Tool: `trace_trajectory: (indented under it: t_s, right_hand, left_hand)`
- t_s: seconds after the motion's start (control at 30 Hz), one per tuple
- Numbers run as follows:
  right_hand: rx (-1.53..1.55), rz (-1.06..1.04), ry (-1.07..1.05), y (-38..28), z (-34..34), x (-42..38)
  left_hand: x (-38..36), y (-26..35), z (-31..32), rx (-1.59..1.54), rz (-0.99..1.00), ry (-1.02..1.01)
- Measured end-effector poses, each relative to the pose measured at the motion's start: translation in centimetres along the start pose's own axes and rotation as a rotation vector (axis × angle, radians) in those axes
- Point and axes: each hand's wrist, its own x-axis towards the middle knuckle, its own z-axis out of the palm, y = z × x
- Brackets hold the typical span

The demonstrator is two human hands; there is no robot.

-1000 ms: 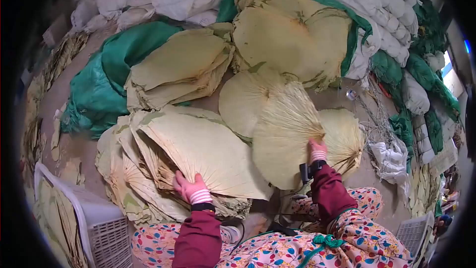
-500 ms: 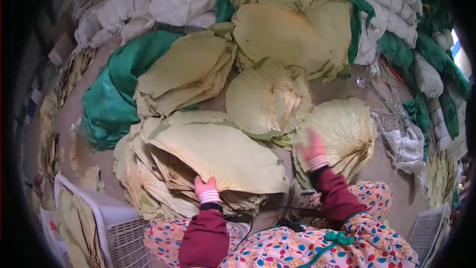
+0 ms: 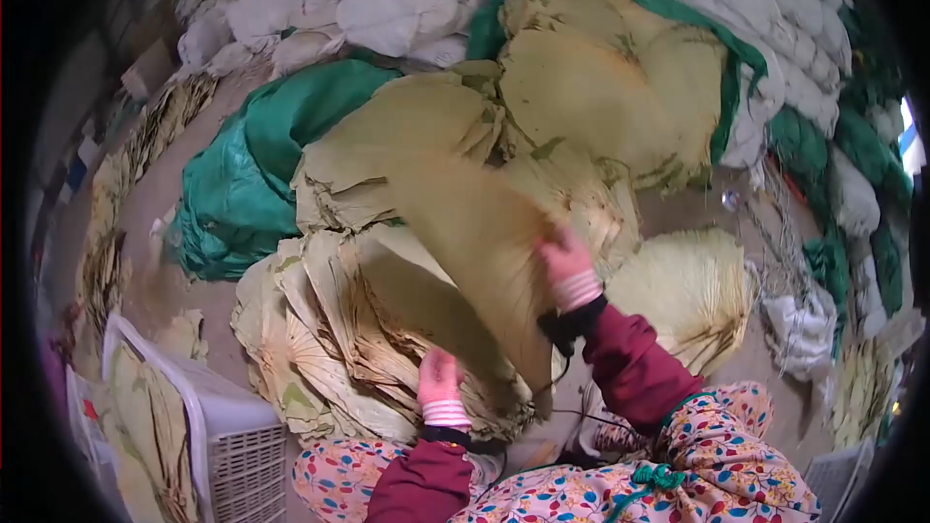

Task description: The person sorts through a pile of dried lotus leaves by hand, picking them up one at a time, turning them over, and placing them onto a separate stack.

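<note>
My right hand point(image 3: 565, 257) is closed on the edge of a large dried lotus leaf point(image 3: 465, 232), folded like a fan and blurred by motion. This leaf slants up over the heap, away from me. Lower and to the left, my left hand point(image 3: 441, 381) lies with fingers stretched out at the front edge of a pile of folded lotus leaves point(image 3: 320, 329). The raised leaf shades part of that pile. Striped cuffs show at both wrists. To the right of my right hand lies another fanned stack of leaves point(image 3: 683, 286).
More leaf stacks point(image 3: 397, 126) lie ahead, with a big bundle point(image 3: 610, 97) in green wrapping behind. A green sack point(image 3: 237, 203) lies left. White plastic crates point(image 3: 199, 387) stand at lower left, with another crate point(image 3: 838, 475) lower right. White sacks point(image 3: 417, 5) line the back.
My right hand has moved left from the right-hand stack and now holds the top leaf, swung up off the pile. My left hand has let go of that leaf's edge.
</note>
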Motion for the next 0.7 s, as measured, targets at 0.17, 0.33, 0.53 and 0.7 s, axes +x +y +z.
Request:
trace_trajectory:
  t_s: [0.17,0.33,0.53,0.7]
  right_hand:
    - [0.357,0.052,0.265,0.2,1.5,10.5]
    - [-0.188,0.332,0.349,4.0,6.8,15.3]
    - [0.266,0.649,0.017,12.8,14.3,21.9]
    - [-0.476,0.099,-0.76,11.7,17.6,7.9]
  left_hand:
    - [0.1,-0.7,0.9,0.083,0.115,0.177]
    - [0.3,2.3,0.8,0.202,0.07,0.256]
    - [0.1,0.7,0.3,0.099,0.05,0.219]
    - [0.9,2.3,0.6,0.246,0.112,0.33]
